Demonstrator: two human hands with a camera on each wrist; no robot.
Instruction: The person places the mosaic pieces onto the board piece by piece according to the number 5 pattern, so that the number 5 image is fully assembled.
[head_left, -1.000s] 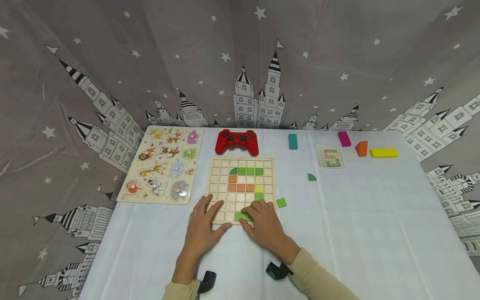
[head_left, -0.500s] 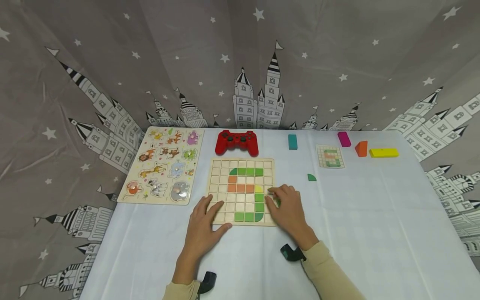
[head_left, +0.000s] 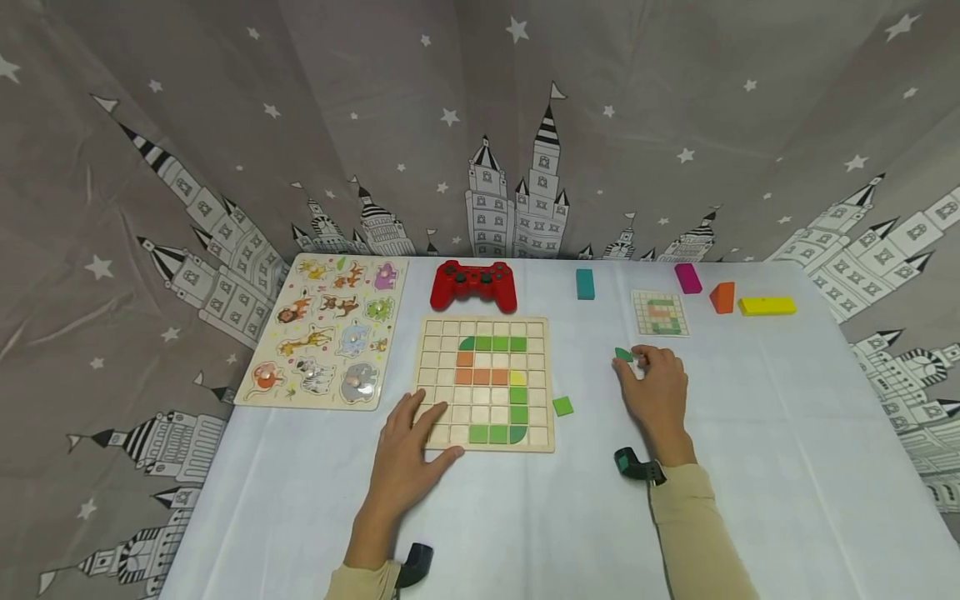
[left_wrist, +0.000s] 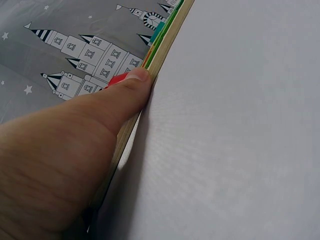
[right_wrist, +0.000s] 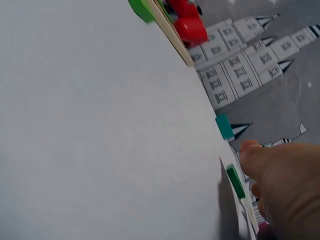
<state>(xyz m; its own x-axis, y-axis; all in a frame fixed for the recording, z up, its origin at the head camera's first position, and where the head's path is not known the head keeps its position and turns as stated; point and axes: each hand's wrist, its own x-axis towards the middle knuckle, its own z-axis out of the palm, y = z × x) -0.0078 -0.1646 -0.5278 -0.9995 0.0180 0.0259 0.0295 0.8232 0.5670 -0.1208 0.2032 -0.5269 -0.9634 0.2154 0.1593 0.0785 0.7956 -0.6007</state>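
Observation:
A square wooden grid board (head_left: 435, 329) holds green, orange and yellow tiles in an S-like shape. My left hand (head_left: 403, 454) rests on its lower left corner, fingers spread over the squares and thumb along the near edge; in the left wrist view that thumb (left_wrist: 135, 82) touches the board's edge. To the right of the board, my right hand (head_left: 658, 392) is at a dark green quarter-round tile (head_left: 623, 355), thumb and forefinger apart on either side of it. In the right wrist view the tile (right_wrist: 235, 181) lies flat on the cloth beside the thumb.
A loose light green square tile (head_left: 563, 406) lies just right of the board. Behind are a red game controller (head_left: 474, 285), a teal block (head_left: 585, 284), a pattern card (head_left: 660, 313), and magenta, orange and yellow blocks (head_left: 767, 307). An animal puzzle (head_left: 318, 333) lies at left.
My right hand has moved from the board's lower right, past the loose square tile, rightward to the quarter-round tile. That square tile is uncovered again. The left hand has stayed put.

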